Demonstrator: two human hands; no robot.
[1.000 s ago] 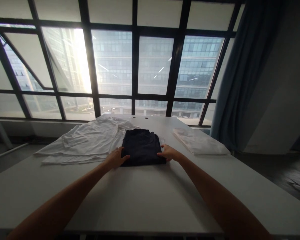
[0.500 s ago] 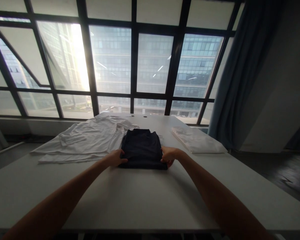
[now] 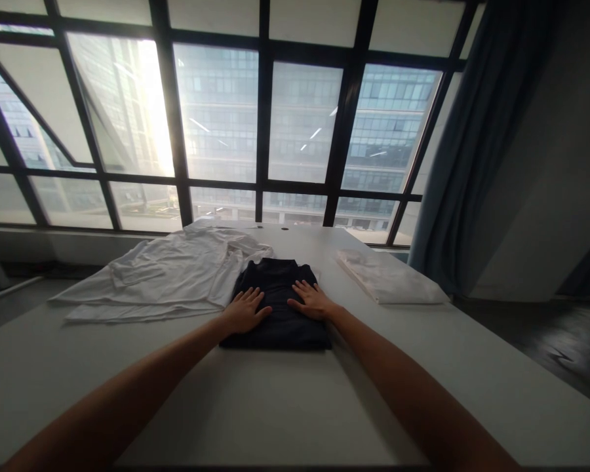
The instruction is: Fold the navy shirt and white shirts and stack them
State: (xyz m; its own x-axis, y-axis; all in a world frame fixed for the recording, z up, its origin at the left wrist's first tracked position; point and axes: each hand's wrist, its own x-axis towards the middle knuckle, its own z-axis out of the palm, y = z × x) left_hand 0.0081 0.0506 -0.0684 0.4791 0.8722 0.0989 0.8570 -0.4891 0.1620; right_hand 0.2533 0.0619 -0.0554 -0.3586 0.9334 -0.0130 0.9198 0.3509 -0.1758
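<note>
While both hands (image 3: 246,311) (image 3: 314,301) lie spread on top, the folded, near-black garment (image 3: 278,334) looks flat and compact.

- No text, label, brand, number or sign can be read anywhere in the scene, near or far, left or right.

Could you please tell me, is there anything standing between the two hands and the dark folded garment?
Nothing visible: the left hand and right hand rest directly on the dark garment, fingers spread. The rumpled white garment lies beside it, on the left.
</note>
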